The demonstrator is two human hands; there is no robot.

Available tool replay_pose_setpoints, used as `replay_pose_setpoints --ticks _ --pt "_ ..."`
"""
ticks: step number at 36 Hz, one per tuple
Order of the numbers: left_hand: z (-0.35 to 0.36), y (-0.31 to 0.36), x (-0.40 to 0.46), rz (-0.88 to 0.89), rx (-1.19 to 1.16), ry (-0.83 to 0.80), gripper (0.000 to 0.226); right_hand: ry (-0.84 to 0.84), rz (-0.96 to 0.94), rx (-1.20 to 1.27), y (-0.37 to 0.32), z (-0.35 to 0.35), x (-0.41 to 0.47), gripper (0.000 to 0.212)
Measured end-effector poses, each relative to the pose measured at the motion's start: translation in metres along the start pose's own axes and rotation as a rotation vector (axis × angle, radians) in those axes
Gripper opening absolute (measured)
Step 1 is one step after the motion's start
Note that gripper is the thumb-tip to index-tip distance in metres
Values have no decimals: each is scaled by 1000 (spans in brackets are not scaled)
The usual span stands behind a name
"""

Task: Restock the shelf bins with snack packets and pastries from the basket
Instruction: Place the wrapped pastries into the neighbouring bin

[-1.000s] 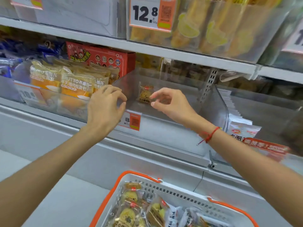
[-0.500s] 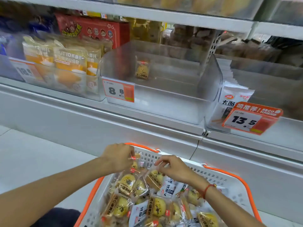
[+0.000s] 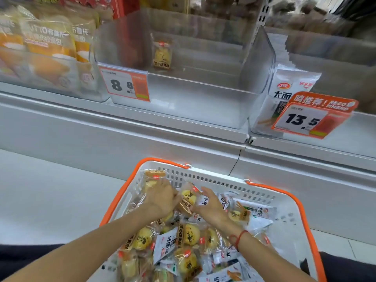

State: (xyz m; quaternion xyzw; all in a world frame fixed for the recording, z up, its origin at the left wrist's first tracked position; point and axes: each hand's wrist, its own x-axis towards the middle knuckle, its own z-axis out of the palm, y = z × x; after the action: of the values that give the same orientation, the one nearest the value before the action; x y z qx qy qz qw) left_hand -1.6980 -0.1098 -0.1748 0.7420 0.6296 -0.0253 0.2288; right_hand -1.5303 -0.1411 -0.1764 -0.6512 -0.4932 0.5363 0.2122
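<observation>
— Orange-rimmed basket (image 3: pixel 270 202) sits low in front of the shelf, heaped with wrapped pastries (image 3: pixel 188 237) and white snack packets (image 3: pixel 166 244). What are the person's hands doing in it?

— Both are down among the wrappers. The left hand (image 3: pixel 160 197) curls round a pastry pack near the basket's far wall; the right hand (image 3: pixel 211 208) lies beside it with fingers loosely spread over a second pack, apparently closing in, not clearly gripping.

— And the target?

— Probably the clear bin (image 3: pixel 203 102) behind the 8.8 price tag (image 3: pixel 126 85). One lone pastry (image 3: pixel 162 55) stands upright at its back; the rest looks bare.

— How should the pickup go?

— Pinch each pack by its crimped edge, not the soft middle, so nothing gets crushed. Take only egg-yolk pastries, leaving the white packets for the right-hand bin, and set them upright beside the one already there.
</observation>
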Motion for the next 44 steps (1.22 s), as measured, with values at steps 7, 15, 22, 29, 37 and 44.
replay_pose_setpoints --ticks 7,15,22,29,37,44 --pt "-20 -7 -3 -3 -418 16 48 135 -69 131 -15 -5 -8 39" --pt "-64 -13 -44 -2 -761 119 47 -108 38 388 -62 -7 -21 40" --pt "-127 -9 -72 118 -686 344 22 -65 -291 234 -120 -18 -49 28" --pt "-186 -6 -70 222 -478 757 14 87 -470 207 -156 -45 -79 24" --pt "-250 -52 -25 310 67 1077 41 141 -595 113 -215 -73 -87 19" --pt "-277 -71 7 121 146 1011 45 222 -621 16 -290 -88 -50 16"
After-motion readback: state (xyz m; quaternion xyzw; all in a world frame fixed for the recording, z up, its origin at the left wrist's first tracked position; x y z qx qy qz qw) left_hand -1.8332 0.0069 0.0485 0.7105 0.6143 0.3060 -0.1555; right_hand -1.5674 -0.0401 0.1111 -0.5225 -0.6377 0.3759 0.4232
